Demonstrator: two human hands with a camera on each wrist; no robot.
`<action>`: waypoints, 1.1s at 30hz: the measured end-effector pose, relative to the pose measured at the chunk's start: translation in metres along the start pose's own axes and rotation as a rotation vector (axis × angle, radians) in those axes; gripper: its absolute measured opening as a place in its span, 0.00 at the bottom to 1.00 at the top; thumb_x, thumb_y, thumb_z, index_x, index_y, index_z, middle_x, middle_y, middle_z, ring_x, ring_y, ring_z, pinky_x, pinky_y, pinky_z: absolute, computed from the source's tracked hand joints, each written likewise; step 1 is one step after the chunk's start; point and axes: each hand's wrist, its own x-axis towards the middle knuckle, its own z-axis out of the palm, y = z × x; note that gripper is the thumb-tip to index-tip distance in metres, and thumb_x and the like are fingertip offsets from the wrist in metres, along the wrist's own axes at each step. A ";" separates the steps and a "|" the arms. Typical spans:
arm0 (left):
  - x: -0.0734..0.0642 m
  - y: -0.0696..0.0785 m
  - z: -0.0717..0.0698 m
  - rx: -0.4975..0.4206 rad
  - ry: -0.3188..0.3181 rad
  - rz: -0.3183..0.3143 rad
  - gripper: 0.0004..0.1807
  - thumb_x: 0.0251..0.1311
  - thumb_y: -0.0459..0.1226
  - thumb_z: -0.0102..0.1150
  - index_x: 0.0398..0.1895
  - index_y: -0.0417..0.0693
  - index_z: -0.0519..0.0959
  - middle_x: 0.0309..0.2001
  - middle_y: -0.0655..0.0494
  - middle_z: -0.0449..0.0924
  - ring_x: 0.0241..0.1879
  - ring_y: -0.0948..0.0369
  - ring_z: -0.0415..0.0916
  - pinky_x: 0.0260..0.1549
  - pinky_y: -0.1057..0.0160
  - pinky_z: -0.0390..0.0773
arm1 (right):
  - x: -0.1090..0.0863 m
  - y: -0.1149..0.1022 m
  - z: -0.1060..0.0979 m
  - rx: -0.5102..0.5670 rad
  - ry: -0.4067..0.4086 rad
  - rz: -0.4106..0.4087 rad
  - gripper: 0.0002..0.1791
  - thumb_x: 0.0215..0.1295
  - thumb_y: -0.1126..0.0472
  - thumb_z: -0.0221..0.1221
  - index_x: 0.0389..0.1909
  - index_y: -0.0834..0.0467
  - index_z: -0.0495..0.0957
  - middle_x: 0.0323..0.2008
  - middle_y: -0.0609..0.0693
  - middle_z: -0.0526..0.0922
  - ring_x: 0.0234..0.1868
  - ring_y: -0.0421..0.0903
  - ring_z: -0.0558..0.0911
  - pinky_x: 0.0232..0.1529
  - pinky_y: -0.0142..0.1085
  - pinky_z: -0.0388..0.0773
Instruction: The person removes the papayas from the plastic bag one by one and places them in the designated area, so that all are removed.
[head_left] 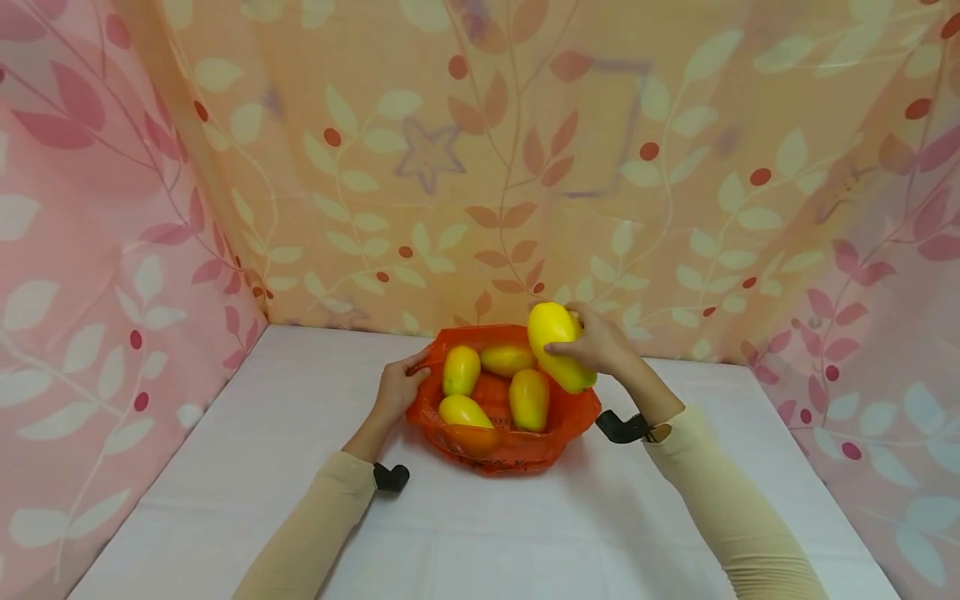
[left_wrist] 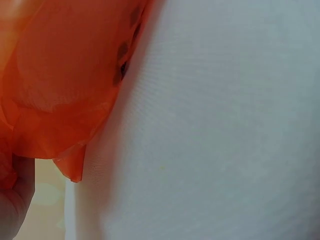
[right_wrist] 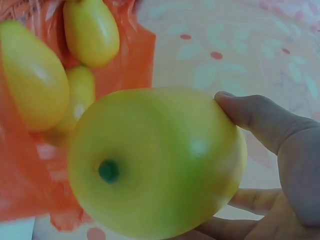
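Note:
An orange-red plastic bag (head_left: pixel 517 458) stands wide open on the white table, with several yellow mangoes (head_left: pixel 530 400) lying inside. At its left rim my left hand (head_left: pixel 397 387) grips the thin plastic between thumb and fingers. In the left wrist view the bag's side (left_wrist: pixel 60 75) fills the upper left, and only a small part of the hand (left_wrist: pixel 20 200) shows. My right hand (head_left: pixel 600 346) holds a large mango (head_left: pixel 551 325) over the bag's right rim. The right wrist view shows this mango (right_wrist: pixel 160 165) end-on with its green stem nub, thumb and fingers around it.
The white table (head_left: pixel 465 542) reaches back to a flowered curtain (head_left: pixel 450 208). Pink curtains (head_left: pixel 90 333) flank both sides. A black wrist mount (head_left: pixel 392 477) sits on the left wrist and another mount (head_left: pixel 622 427) on the right, close to the bag.

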 end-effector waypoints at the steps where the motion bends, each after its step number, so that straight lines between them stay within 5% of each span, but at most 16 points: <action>1: 0.000 0.000 0.000 0.003 0.000 0.001 0.22 0.66 0.30 0.55 0.64 0.43 0.74 0.65 0.43 0.73 0.67 0.47 0.67 0.64 0.50 0.70 | 0.000 0.002 -0.002 0.004 -0.001 0.005 0.47 0.57 0.46 0.67 0.72 0.60 0.56 0.63 0.67 0.70 0.54 0.62 0.77 0.51 0.53 0.81; 16: -0.003 0.001 -0.002 -0.012 0.012 0.005 0.22 0.66 0.31 0.55 0.64 0.43 0.74 0.64 0.43 0.73 0.66 0.48 0.69 0.64 0.49 0.71 | 0.007 0.048 -0.031 -0.022 0.088 0.076 0.47 0.60 0.45 0.64 0.72 0.62 0.55 0.63 0.71 0.68 0.54 0.66 0.75 0.52 0.58 0.79; 33: -0.002 0.000 -0.003 -0.015 0.003 -0.021 0.22 0.67 0.31 0.55 0.64 0.44 0.74 0.65 0.43 0.72 0.67 0.48 0.68 0.63 0.49 0.71 | 0.021 0.101 -0.023 0.028 0.102 0.220 0.50 0.61 0.44 0.63 0.72 0.70 0.49 0.64 0.73 0.64 0.56 0.67 0.71 0.58 0.59 0.75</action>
